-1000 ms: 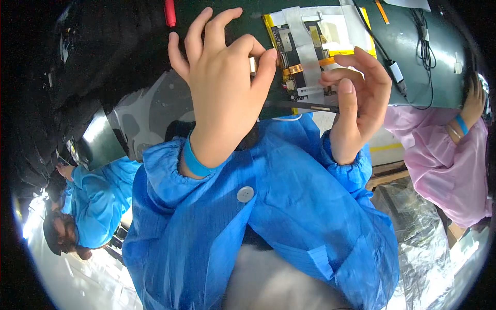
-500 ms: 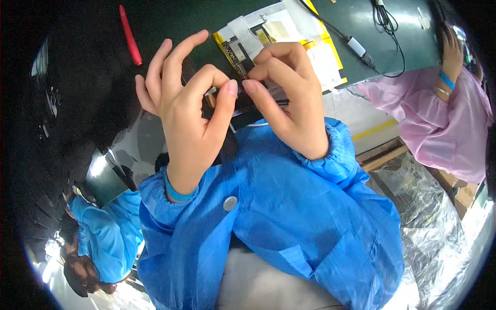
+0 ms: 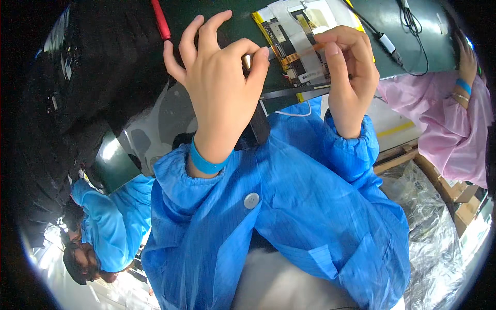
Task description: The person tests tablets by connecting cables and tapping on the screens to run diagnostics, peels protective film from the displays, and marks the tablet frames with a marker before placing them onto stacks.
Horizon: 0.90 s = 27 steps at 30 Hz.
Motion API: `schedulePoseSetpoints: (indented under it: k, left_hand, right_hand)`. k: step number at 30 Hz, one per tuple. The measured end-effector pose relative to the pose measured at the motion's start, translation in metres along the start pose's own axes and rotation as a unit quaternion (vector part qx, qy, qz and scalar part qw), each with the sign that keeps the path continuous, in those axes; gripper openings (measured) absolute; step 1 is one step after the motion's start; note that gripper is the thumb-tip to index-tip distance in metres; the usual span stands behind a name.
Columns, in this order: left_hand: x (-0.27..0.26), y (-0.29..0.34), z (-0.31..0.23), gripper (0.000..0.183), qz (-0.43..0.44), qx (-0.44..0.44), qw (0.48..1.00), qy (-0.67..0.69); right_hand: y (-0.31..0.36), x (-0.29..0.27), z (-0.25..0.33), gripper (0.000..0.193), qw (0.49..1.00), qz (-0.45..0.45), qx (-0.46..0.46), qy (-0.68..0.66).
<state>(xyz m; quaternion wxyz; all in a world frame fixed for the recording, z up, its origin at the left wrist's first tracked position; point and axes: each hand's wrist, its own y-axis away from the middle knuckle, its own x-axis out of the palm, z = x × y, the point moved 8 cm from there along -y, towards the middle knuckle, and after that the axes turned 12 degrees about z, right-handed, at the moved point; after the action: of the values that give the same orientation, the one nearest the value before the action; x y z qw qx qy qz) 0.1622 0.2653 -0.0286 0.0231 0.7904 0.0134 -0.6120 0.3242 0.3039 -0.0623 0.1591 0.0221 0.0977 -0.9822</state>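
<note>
An opened flat electronic device [image 3: 274, 32] lies on the dark green bench, its circuit board showing, with yellow edging and pale strips across it. Over its left edge, my left hand [image 3: 219, 88] is closed in a pinch, the other fingers raised and spread. A small metal-coloured piece [image 3: 247, 62] shows between its thumb and index finger; its kind is unclear. My right hand [image 3: 354, 72] is over the device's right part, thumb and index finger drawn close together. An orange strip [image 3: 305, 52] runs across the board toward those fingertips; whether they grip it is hidden.
A red pen-like tool [image 3: 160, 20] lies at the far left. Toward the far right are a cable with a white connector block [image 3: 386, 42] and a coiled black cable [image 3: 411, 21]. A co-worker in a pink sleeve [image 3: 439, 108] is at right, another in blue [image 3: 116, 222] lower left.
My hands, whose fingertips were close together, have moved apart, the right one going right. More of the board and the orange strip now shows. The whole view has shifted somewhat.
</note>
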Motion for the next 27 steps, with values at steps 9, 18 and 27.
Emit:
schedulePoseSetpoints:
  k: [9,18,27]
  left_hand:
    - [-0.003,-0.014,-0.025,0.015,0.016,0.011,1.000,-0.019]
    - [-0.009,-0.041,-0.052,0.017,0.147,-0.137,0.978,0.061]
    - [0.001,-0.039,-0.063,0.013,0.009,0.003,1.000,0.005]
  right_hand:
    - [-0.007,-0.020,0.007,0.011,0.999,-0.005,-0.014,0.033]
    - [-0.012,-0.044,0.007,0.011,0.999,-0.014,-0.011,0.045]
    - [-0.022,-0.064,0.017,0.009,0.998,-0.030,-0.014,0.046]
